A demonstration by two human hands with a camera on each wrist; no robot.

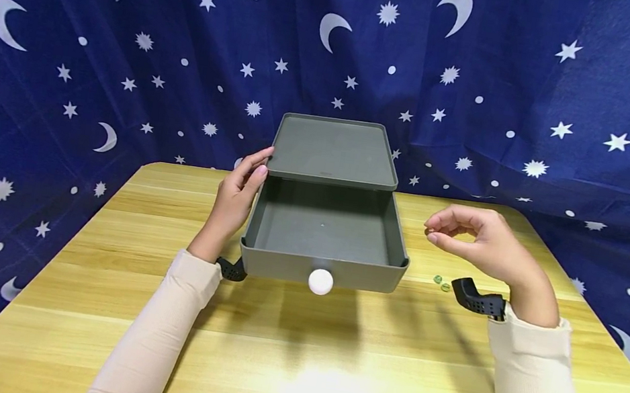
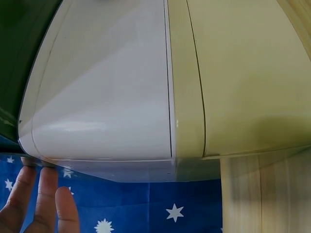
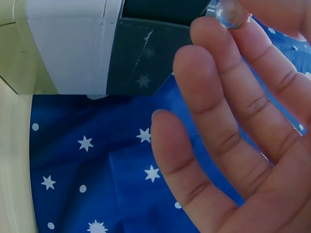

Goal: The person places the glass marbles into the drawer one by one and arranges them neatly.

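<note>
A small drawer unit stands on the table, with its dark grey-green top drawer [image 1: 319, 270] pulled out toward me by a round white knob [image 1: 320, 281]. The drawer's floor is bare. My left hand [image 1: 240, 195] rests against the unit's left side, fingers extended along the edge of its top [image 1: 334, 152]. To the right of the drawer, my right hand [image 1: 476, 241] is raised over the table. Between its thumb and fingertips it pinches a clear glass marble [image 3: 231, 14], while the other fingers stay loosely bent.
Two small green marbles [image 1: 441, 283] lie on the wooden table [image 1: 149, 321], right of the drawer and below my right hand. Under the top drawer are a white section [image 2: 107, 87] and a pale yellow section [image 2: 248, 77]. A blue star-patterned curtain [image 1: 189, 55] hangs behind.
</note>
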